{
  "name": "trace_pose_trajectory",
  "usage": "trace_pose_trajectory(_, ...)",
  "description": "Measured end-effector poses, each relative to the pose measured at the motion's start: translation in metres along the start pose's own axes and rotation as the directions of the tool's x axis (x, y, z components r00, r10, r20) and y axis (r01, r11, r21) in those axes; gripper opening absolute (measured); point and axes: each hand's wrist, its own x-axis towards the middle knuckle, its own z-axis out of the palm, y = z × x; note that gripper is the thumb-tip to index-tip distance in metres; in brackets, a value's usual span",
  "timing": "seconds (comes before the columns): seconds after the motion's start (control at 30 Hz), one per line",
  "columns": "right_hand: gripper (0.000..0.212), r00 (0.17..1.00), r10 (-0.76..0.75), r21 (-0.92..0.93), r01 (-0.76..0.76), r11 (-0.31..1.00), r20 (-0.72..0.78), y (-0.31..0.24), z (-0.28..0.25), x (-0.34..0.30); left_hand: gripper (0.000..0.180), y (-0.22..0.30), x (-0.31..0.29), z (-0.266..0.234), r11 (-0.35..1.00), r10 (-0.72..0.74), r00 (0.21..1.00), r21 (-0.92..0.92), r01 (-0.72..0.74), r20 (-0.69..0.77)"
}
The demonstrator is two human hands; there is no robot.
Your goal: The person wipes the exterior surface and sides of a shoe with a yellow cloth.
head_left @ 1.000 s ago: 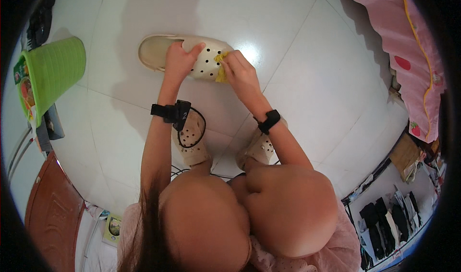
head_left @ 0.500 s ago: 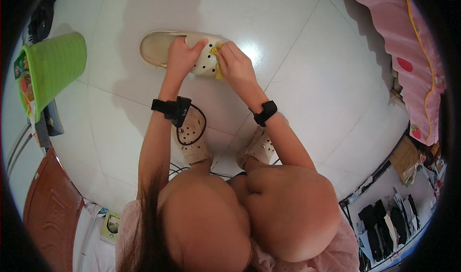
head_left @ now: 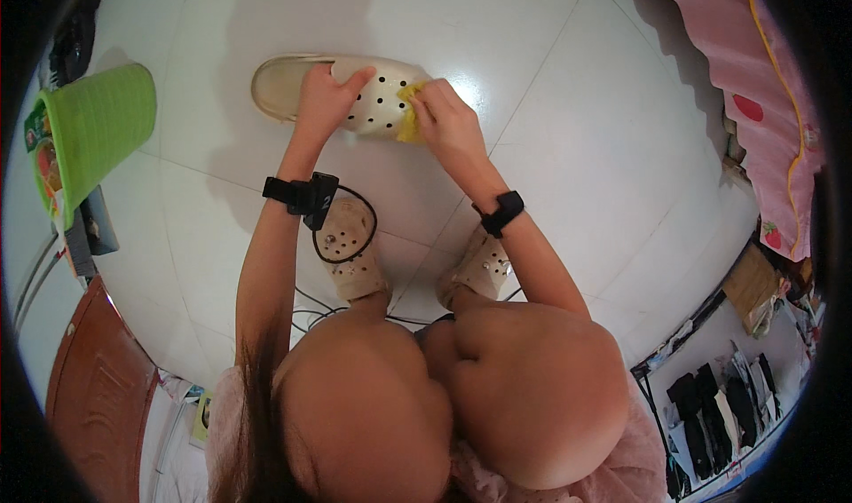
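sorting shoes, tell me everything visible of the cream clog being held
The cream clog looks like molded plastic, with dark round holes across its closed upper and a foot opening. It points crosswise over the pale floor, toe right, opening up; contact beneath is unclear. The left hand grips the upper beside the opening; the right hand holds a yellow cloth against the toe.

White glare [head_left: 466, 88] shines off the floor [head_left: 586, 174] beside my right hand [head_left: 451, 123]; my soft shadow [head_left: 288, 15] falls ahead; the curved edges fade into black.
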Motion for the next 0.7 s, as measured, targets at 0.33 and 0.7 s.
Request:
trace_pose_trajectory(0.33, 0.008, 0.996, 0.037, -0.006, -0.036, 0.999, 0.077, -0.001, -0.001, 0.000, 0.033, -0.004, 0.002, -0.002, 0.992, 0.102, 0.994, 0.074, -0.105, 0.042)
trace_pose_trajectory(0.7, 0.009, 0.996, 0.077, 0.010, -0.078, 0.997, 0.054, 0.000, -0.004, -0.001, 0.034, -0.003, -0.001, 0.008, 0.982, 0.179, 0.977, 0.076, -0.171, -0.118)
